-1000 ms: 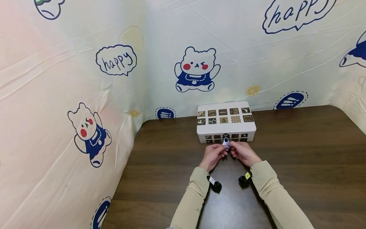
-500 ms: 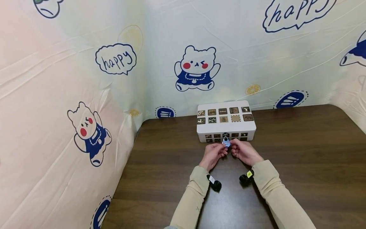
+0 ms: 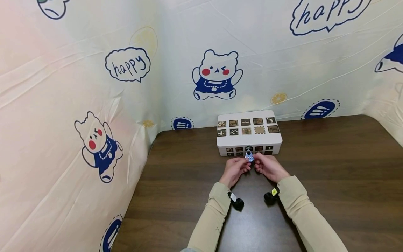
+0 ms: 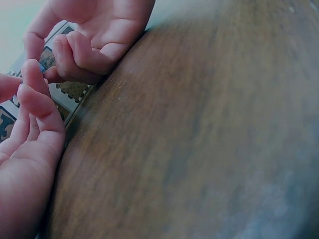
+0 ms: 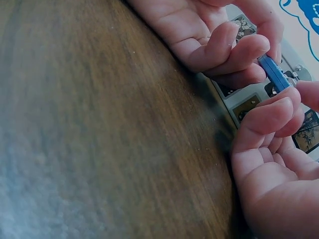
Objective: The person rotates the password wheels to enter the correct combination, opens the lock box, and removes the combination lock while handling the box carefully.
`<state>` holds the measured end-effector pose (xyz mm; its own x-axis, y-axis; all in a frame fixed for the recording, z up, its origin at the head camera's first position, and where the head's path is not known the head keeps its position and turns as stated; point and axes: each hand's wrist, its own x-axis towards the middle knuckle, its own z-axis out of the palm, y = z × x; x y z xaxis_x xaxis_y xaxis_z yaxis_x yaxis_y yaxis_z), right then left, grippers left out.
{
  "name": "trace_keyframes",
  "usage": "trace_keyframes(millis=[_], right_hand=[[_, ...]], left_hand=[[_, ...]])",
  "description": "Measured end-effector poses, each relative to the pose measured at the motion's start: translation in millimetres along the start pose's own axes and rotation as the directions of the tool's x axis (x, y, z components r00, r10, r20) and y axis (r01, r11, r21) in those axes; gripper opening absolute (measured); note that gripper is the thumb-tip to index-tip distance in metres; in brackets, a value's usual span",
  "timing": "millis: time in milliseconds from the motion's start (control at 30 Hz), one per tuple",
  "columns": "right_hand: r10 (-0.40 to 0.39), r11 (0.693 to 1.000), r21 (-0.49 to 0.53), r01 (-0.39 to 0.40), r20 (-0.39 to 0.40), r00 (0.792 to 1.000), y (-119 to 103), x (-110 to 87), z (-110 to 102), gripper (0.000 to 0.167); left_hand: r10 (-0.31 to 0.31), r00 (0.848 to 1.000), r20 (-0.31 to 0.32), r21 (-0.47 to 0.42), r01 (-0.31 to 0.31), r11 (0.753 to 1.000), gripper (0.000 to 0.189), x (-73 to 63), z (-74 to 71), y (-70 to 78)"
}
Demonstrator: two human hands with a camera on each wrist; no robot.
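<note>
A small blue padlock (image 3: 249,157) with its silver shackle up stands at the front clasp of a white tin box (image 3: 248,140). The left hand (image 3: 233,171) pinches the lock's left side between thumb and fingertips. From the right, the right hand (image 3: 269,167) holds the opposite edge with thumb and index finger, its other fingers curled below. In the right wrist view, the blue lock (image 5: 275,73) shows edge-on between both hands' fingertips. The left wrist view has the lock mostly hidden behind fingers (image 4: 35,74).
The tin stands at the back of a dark wooden table (image 3: 182,168), close to a printed cloth backdrop (image 3: 176,77). Small dark pictures cover its lid and front. Black cameras (image 3: 238,204) sit at both wrists, by the beige sleeves.
The right fingers have shifted slightly right, off the lock's face, so more of its front shows. The left hand keeps its hold. The tin has stayed in place.
</note>
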<state>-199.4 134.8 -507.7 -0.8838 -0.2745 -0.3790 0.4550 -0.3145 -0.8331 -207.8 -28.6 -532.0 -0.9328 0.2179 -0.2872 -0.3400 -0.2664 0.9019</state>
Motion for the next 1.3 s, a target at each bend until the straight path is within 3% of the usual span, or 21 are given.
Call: trace_keyframes(millis=[1300], right_hand=[[-0.01, 0.995, -0.098, 0.002, -0.087, 0.996, 3.7, 2.3, 2.9, 0.012]], left_hand=[[0.009, 1.0, 0.005, 0.003, -0.009, 1.0, 0.013, 2.1, -2.8, -2.8]])
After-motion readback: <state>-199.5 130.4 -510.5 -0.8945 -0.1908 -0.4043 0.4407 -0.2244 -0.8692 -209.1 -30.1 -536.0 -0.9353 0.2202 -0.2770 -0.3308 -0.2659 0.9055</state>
